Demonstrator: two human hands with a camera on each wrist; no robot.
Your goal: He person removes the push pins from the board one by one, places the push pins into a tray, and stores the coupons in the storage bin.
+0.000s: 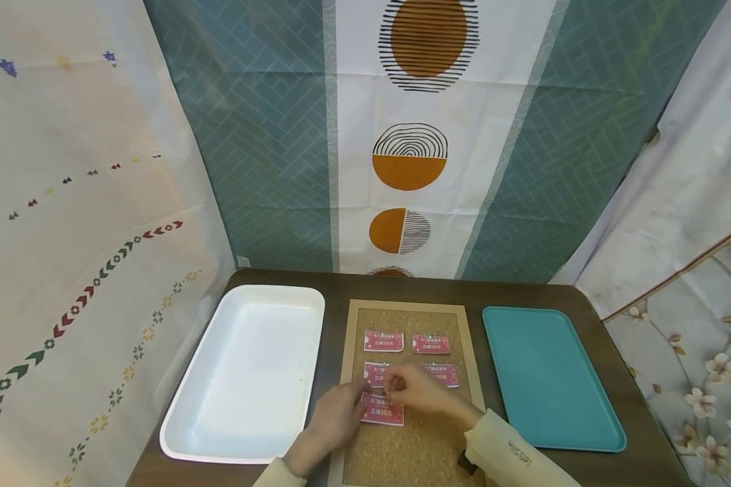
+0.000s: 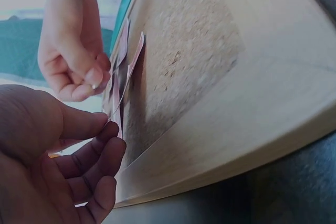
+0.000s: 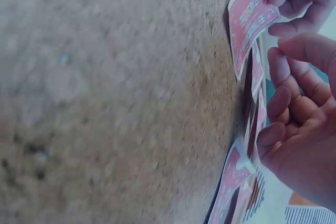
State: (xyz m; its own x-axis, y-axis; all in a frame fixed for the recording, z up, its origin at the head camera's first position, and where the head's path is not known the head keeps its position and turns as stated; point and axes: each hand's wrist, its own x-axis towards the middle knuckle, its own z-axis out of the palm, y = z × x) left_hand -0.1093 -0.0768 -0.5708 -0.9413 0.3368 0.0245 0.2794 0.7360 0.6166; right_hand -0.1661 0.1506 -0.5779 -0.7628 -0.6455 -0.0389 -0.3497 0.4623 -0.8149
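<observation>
On the framed corkboard (image 1: 426, 453) lie pink-and-white printed coupons. My left hand (image 1: 339, 411) pinches the upper left edge of the lowest coupon (image 1: 382, 411) between thumb and fingers. In the right wrist view that coupon (image 3: 252, 17) tilts out from the cork. My right hand (image 1: 420, 387) is just above its top edge, thumb and index finger pinched together. A tiny pale tip, apparently a pin (image 2: 94, 86), shows at those fingertips in the left wrist view; most of it is hidden. The right hand partly covers the middle-row coupons (image 1: 443, 375).
Two more coupons, one left (image 1: 384, 341) and one right (image 1: 431, 344), are fixed along the board's top. A white tray (image 1: 244, 379) stands to the left and a teal tray (image 1: 554, 379) to the right, both on the dark table (image 1: 335, 291). Patterned cloths hang around.
</observation>
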